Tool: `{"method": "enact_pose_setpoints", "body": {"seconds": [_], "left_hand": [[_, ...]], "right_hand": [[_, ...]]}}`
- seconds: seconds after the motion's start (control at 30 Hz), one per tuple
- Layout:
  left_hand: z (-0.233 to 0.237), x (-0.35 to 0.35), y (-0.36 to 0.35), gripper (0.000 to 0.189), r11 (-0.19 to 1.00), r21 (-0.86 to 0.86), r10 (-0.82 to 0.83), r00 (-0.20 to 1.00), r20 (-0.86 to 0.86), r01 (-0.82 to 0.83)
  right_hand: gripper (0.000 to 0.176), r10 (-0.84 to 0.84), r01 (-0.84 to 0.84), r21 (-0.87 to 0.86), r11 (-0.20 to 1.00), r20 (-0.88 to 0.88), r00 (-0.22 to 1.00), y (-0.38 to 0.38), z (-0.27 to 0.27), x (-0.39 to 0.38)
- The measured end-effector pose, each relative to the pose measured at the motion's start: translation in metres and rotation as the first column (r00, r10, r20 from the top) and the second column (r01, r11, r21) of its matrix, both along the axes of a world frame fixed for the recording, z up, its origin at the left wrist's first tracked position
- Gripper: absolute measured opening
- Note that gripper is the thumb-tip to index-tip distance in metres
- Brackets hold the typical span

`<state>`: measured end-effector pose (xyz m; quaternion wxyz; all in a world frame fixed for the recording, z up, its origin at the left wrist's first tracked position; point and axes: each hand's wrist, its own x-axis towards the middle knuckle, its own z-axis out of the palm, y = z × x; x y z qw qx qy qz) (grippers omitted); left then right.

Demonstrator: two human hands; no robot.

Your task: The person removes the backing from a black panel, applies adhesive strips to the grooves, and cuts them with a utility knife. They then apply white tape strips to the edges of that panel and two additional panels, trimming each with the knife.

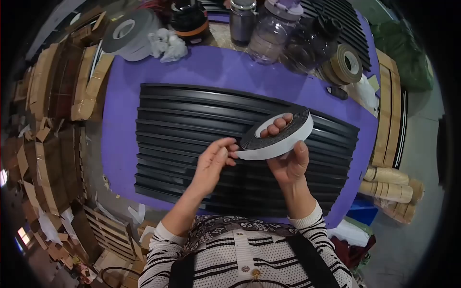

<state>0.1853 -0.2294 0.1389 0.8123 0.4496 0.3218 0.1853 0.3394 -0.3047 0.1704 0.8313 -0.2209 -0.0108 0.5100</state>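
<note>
A roll of black foam tape with a white backing [281, 144] is held over the table. My right hand [290, 165] grips it, with several fingertips coming through the roll's centre hole and the thumb at its outer edge. My left hand [213, 161] pinches the tape's loose end at the roll's left side. Beneath both hands, long black ribbed strips [192, 120] lie side by side on the purple table top [120, 120].
Along the table's far side stand a large grey tape roll [126, 31], a crumpled white wad [168, 44], a dark jar [189, 24], clear bottles [271, 38] and brown tape rolls [343, 65]. Cardboard stacks [50, 168] rise at the left.
</note>
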Motion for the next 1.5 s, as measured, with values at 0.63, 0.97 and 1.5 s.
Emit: {"method": "enact_pose_setpoints", "body": {"seconds": [0.63,0.97,1.5], "left_hand": [[0.026,-0.137,-0.030,0.012,0.911,0.215,0.371,0.927,-0.060,-0.351],[-0.067,-0.345,-0.001,0.008,0.973,0.198,0.216,0.789,-0.575,-0.122],[-0.109,-0.342,0.064,0.013,0.889,0.457,0.289,0.799,-0.527,-0.020]], "right_hand": [[0.058,0.028,-0.106,0.353,0.929,0.219,0.975,-0.024,0.032,-0.032],[0.059,-0.283,0.388,-0.176,0.905,0.433,0.856,-0.250,-0.031,-0.100],[0.044,0.541,0.867,-0.463,0.183,0.784,0.305,-0.275,-0.133,-0.149]]}}
